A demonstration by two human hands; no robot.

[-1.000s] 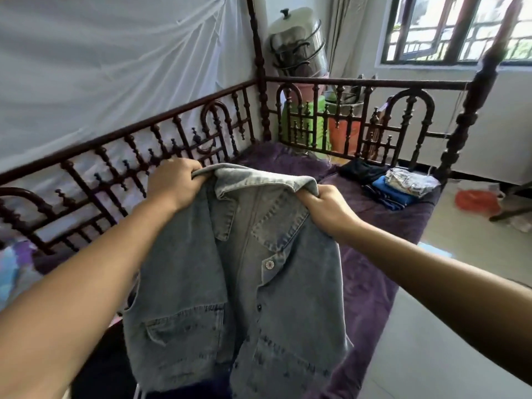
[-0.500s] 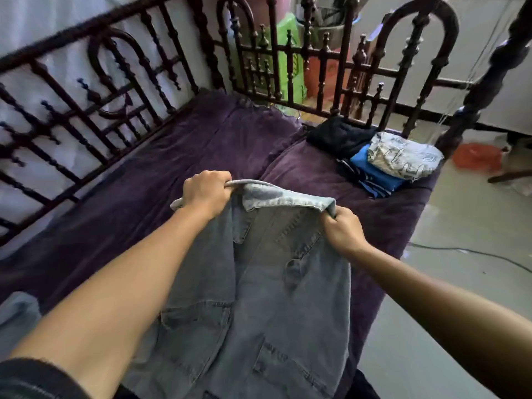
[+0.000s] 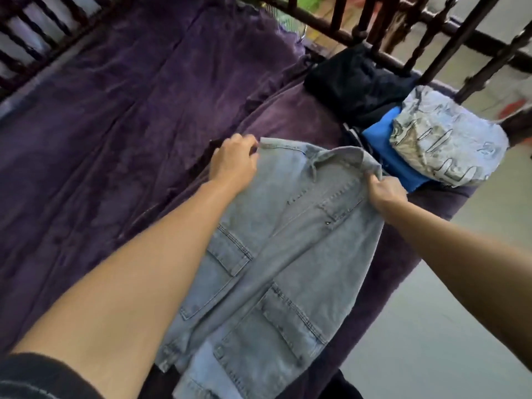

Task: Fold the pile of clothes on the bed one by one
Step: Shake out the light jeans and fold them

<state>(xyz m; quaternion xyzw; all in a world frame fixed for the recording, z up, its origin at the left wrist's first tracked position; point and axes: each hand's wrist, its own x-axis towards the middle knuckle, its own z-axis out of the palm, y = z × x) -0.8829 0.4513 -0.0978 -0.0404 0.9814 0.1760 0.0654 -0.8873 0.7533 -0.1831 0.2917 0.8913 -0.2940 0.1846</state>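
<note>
**Spreading a denim jacket flat ahead of the first fold**

Shown at centre frame: faded light-blue denim jacket (image 3: 276,240), front side up, collar toward the top of the frame, lying lengthwise on the purple plush bedspread (image 3: 115,125), hem running off the lower edge. Gripped at its left shoulder corner by the left hand (image 3: 234,159), fingers curled around the fabric edge. Pinched at the right end of the collar by the right hand (image 3: 385,191), thumb and fingers closed on the cloth. Sleeves largely hidden, so position not determinable.

Judged heavier and stiffer than shirting: thick weave, doubled seams, patch pockets and metal buttons. Likely to hold a broad crease yet resist tight folds, and to drag on the plush surface instead of sliding. Neither slippery nor fragile.

Best taken at the shoulder seams or collar band, where stitching gives a firm, non-stretching edge. For later folds, probably at the side seams and the hem.

Placed at upper right, well apart from the hands: folded black garment (image 3: 351,79), folded bright-blue garment (image 3: 383,145) and grey-white printed bundle (image 3: 449,136), close to the dark turned-wood bed railing (image 3: 431,33).
</note>
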